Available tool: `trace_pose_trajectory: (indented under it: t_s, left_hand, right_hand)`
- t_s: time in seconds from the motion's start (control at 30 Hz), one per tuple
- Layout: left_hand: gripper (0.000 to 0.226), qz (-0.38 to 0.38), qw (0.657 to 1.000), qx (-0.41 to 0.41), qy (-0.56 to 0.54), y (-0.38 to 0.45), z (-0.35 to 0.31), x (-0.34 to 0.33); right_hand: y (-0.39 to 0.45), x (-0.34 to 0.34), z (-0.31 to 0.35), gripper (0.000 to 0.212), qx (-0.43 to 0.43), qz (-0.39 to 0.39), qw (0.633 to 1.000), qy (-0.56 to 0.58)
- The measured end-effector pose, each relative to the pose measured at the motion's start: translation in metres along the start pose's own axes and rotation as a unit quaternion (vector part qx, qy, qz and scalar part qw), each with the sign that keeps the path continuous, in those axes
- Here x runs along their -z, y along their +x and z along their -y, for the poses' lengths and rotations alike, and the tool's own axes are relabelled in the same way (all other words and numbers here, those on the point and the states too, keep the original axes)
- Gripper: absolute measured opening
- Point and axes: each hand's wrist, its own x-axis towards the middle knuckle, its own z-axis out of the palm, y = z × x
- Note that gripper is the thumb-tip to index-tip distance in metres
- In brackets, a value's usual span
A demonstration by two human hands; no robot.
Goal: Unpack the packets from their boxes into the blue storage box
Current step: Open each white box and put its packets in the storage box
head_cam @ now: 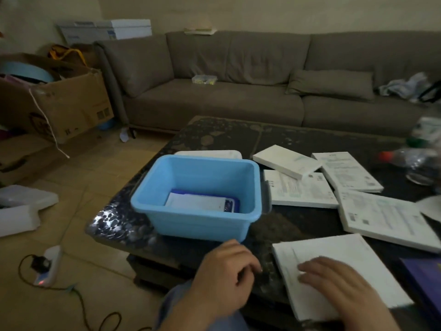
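Observation:
The blue storage box (198, 223) stands on the dark coffee table (298, 218) with a white and blue packet (202, 203) lying flat inside it. Several flat white boxes lie to its right, such as one propped box (286, 163) and a larger one (384, 218). The nearest white box (334, 249) lies at the table's front edge. My right hand (334, 280) rests flat on this box, fingers spread. My left hand (226, 271) hovers just left of it with fingers loosely curled, holding nothing.
A white lid (210, 154) lies behind the blue box. Plastic bottles (415, 161) stand at the table's right end. A purple item (427, 278) lies at the right edge. A grey sofa (238, 91) runs behind the table; a cardboard carton (59, 103) and a power strip (47, 266) are on the floor at left.

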Motion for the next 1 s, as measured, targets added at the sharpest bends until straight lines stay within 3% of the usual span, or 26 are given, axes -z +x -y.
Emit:
trace_pose_trajectory:
  t_s: [0.13,0.23,0.33,0.47,0.6,0.7,0.77,0.83,0.9,1.0]
  left_hand:
    - [0.027,0.040,0.989,0.131,0.051,0.006,-0.001,-0.026]
    - [0.034,0.030,0.985,0.156,0.062,0.010,-0.008,-0.034]
    - [0.034,0.020,0.982,0.176,0.071,0.012,-0.011,-0.039]
    - [0.043,-0.011,0.981,0.186,0.053,0.014,-0.010,-0.046]
    - [0.046,-0.147,0.947,0.266,-0.100,0.021,-0.026,-0.047]
    - [0.026,-0.211,0.961,0.140,-0.108,0.032,-0.055,-0.050]
    - [0.013,-0.211,0.971,0.017,-0.113,0.042,-0.079,-0.052]
    - [0.015,-0.185,0.973,-0.073,-0.114,0.055,-0.094,-0.056]
    - [0.016,-0.143,0.977,-0.124,-0.097,0.068,-0.104,-0.058]
    - [0.011,-0.096,0.982,-0.136,-0.088,0.077,-0.103,-0.063]
  right_hand:
    - [-0.008,-0.024,-0.006,0.037,0.004,0.014,1.000,-0.027]
    - [-0.003,-0.023,0.002,0.049,-0.018,0.007,1.000,-0.021]
    - [-0.002,-0.028,0.010,0.039,-0.028,-0.005,0.999,-0.036]
    - [-0.003,-0.022,0.017,0.021,-0.044,-0.095,0.994,0.011]
    - [0.001,0.012,0.010,0.022,-0.115,-0.241,0.960,0.084]
    - [0.003,0.033,0.003,0.025,-0.198,-0.333,0.905,0.174]
    - [0.001,0.036,-0.005,0.020,-0.249,-0.379,0.855,0.253]
    - [-0.003,0.034,-0.012,0.032,-0.293,-0.404,0.819,0.283]
    - [-0.005,0.034,-0.014,0.037,-0.300,-0.417,0.815,0.268]
    - [-0.003,0.037,-0.010,0.027,-0.276,-0.443,0.812,0.259]
